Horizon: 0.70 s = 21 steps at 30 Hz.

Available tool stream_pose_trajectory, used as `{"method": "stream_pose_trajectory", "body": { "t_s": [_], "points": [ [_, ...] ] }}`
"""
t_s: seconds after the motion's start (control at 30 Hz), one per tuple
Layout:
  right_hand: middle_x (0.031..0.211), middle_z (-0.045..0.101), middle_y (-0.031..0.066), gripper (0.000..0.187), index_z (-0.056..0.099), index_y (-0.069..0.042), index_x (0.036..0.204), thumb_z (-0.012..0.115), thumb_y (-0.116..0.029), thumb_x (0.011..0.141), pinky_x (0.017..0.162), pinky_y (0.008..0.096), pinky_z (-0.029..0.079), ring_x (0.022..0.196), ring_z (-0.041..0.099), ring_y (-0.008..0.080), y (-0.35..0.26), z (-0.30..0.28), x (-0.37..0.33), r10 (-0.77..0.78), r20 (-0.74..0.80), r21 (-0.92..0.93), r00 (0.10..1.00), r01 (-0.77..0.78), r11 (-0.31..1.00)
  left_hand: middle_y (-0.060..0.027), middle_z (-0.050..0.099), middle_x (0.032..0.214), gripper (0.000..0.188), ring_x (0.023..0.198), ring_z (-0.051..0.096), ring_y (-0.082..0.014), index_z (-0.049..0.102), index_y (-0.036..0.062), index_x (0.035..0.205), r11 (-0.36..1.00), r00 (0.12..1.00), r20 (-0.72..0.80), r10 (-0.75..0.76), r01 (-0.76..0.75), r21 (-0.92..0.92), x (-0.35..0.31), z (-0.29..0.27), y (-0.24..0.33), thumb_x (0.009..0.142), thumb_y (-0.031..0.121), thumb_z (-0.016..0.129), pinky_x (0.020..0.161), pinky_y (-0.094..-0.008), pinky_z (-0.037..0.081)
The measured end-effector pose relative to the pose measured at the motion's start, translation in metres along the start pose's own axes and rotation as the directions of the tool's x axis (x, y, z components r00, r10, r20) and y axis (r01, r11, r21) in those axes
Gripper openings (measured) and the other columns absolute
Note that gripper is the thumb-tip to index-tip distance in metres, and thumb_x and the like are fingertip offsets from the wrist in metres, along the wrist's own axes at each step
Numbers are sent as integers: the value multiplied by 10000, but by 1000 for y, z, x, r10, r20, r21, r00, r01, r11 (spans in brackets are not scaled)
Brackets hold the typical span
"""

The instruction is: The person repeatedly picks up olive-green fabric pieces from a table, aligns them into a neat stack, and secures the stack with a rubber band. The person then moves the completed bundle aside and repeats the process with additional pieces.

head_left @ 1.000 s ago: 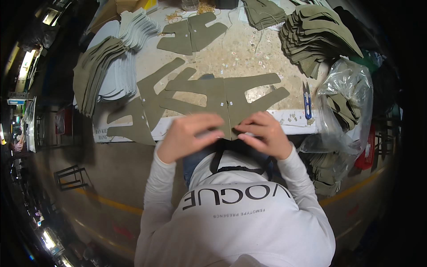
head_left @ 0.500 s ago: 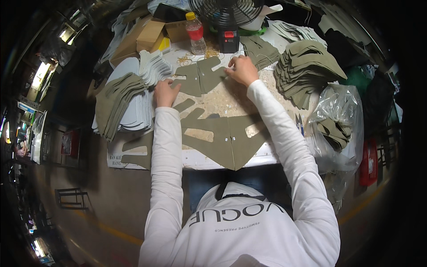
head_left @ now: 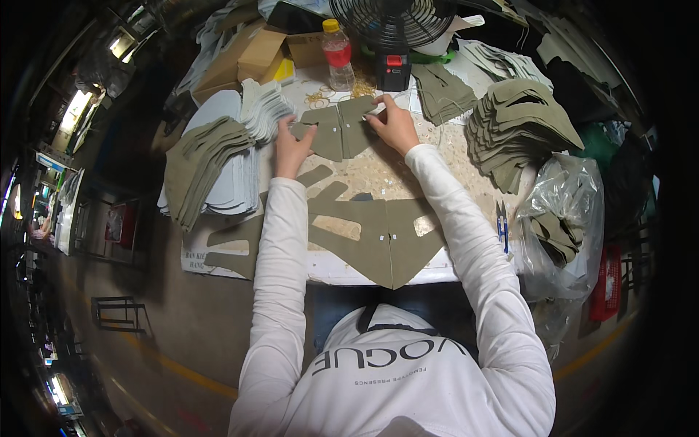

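Observation:
Two olive-green cut pieces point(head_left: 324, 140) lie side by side on the far middle of the table, their straight edges nearly meeting. Small white tags sit beside that seam. My left hand point(head_left: 293, 149) rests at the left piece's outer edge, thumb and fingers spread apart. Over the right piece's outer end, my right hand point(head_left: 397, 127) has its thumb and forefinger apart, touching the piece. Nearer me lies another, larger pair of olive pieces point(head_left: 371, 240) with cut-out slots, also edge to edge. My left forearm partly covers more olive pieces point(head_left: 233, 237).
Stacked olive pieces point(head_left: 204, 160) and white pieces point(head_left: 262, 113) stand left; another olive stack point(head_left: 517, 120) is at right. Thread snips point(head_left: 502, 226) lie near a clear plastic bag point(head_left: 564, 211). Behind are a bottle point(head_left: 338, 58), a fan point(head_left: 393, 25) and a cardboard box point(head_left: 247, 54).
Both hands have shifted slightly inward over the outer ends of the far pair. The whole view has moved a little, and the snips show more fully beside my right sleeve.

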State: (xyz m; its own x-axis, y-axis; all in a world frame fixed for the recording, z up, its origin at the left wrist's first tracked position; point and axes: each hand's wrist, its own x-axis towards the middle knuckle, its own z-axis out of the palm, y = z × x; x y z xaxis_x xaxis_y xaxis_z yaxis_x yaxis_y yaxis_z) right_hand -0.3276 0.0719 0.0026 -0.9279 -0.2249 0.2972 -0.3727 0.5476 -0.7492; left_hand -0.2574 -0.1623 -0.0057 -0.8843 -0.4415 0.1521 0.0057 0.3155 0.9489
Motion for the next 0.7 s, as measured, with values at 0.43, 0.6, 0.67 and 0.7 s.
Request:
{"method": "stream_pose_trajectory", "body": {
  "t_s": [0.43, 0.6, 0.67, 0.7],
  "points": [
    [835, 650, 48, 293, 769, -183, 1007, 604, -23, 824, 597, 224, 439, 617, 516, 94, -59, -82, -27, -297, -226, 275, 928, 354, 894, -43, 705, 1095, 209, 895, 648, -68, 707, 42, 1116, 936, 959, 269, 92, 9, -353, -29, -28, 75, 960, 137, 606, 708, -201, 542],
    [1011, 695, 37, 249, 690, 1, 1133, 563, -57, 927, 759, 210, 494, 835, 612, 69, -68, -159, -93, -281, -4, 554, 960, 236, 798, -14, 702, 1085, 227, 911, 626, -45, 703, 50, 1133, 942, 919, 341, 199, -83, -324, -87, -54, 123, 967, 163, 597, 729, -195, 521],
    [1018, 691, 46, 249, 680, 1, 1148, 579, -70, 932, 836, 215, 493, 907, 631, 82, -71, -185, -130, -166, 90, 617, 982, 76, 783, -1, 700, 1075, 233, 882, 607, -21, 702, 45, 1137, 959, 927, 336, 165, -71, -275, -118, -65, 134, 963, 157, 596, 707, -169, 488],
    [1033, 686, 49, 254, 673, 8, 1157, 583, -71, 933, 834, 217, 496, 908, 632, 84, -72, -191, -145, -97, 98, 617, 990, 16, 787, -9, 702, 1049, 236, 841, 597, -7, 701, 35, 1136, 967, 927, 334, 171, -93, -237, -135, -73, 138, 960, 145, 588, 681, -153, 458]
  ]
}}
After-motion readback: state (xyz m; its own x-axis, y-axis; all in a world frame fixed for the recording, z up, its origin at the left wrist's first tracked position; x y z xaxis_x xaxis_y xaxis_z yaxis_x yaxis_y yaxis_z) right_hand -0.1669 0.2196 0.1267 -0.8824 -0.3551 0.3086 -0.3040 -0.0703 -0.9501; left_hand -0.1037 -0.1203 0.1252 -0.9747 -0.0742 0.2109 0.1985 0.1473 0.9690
